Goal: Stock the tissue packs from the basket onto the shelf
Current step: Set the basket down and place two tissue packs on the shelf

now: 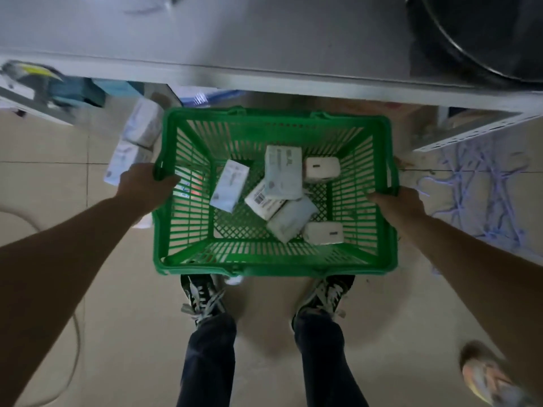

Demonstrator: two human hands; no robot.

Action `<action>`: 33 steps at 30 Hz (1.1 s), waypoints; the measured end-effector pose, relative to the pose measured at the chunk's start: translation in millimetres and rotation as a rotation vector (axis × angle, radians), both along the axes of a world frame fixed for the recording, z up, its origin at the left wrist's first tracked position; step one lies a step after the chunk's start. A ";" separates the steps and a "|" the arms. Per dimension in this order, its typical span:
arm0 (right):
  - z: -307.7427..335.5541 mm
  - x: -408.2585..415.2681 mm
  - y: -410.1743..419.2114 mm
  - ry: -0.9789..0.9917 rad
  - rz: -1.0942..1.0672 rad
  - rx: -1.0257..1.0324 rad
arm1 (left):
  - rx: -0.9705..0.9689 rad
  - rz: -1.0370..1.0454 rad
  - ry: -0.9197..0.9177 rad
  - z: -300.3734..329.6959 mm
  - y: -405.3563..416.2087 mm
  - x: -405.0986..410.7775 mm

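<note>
Two bare forearms reach in from the lower corners of the frame, and between them stand dark trouser legs and black lace-up shoes [202, 298] on the pale tiled floor [123, 304]. The left hand [144, 186] is clenched around the left rim of a green plastic basket [276, 267]; the right hand [399, 204] grips the right rim the same way. The basket fills the centre of the frame, its long axis running left to right.

Inside it lie six tissue packs [283, 176], loose on the lattice bottom towards the right half. Most have their long axes running roughly up the frame or diagonally; two small cream ones lie crosswise. One shows a barcode, but the printing is too blurred to read.

More pale packs [141, 124] lie on the floor at the upper left. A grey shelf [264, 48] spans the top of the frame. Another shoe [487, 377] shows at the lower right.
</note>
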State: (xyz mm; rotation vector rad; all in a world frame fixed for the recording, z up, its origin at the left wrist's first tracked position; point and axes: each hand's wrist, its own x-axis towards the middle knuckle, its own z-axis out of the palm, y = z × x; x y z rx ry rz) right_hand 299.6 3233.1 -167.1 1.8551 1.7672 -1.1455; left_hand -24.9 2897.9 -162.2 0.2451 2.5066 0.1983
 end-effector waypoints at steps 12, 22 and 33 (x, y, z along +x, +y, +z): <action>-49.3 -17.7 -18.1 0.030 -0.008 0.083 | 0.114 0.159 -0.036 -51.2 -2.6 -5.8; -34.4 -19.9 -39.7 0.368 0.244 0.789 | 0.384 -0.220 0.442 -40.3 11.5 23.8; -111.3 -50.6 -77.7 -0.140 0.212 -0.281 | 0.044 -0.131 -0.169 -115.0 50.3 64.0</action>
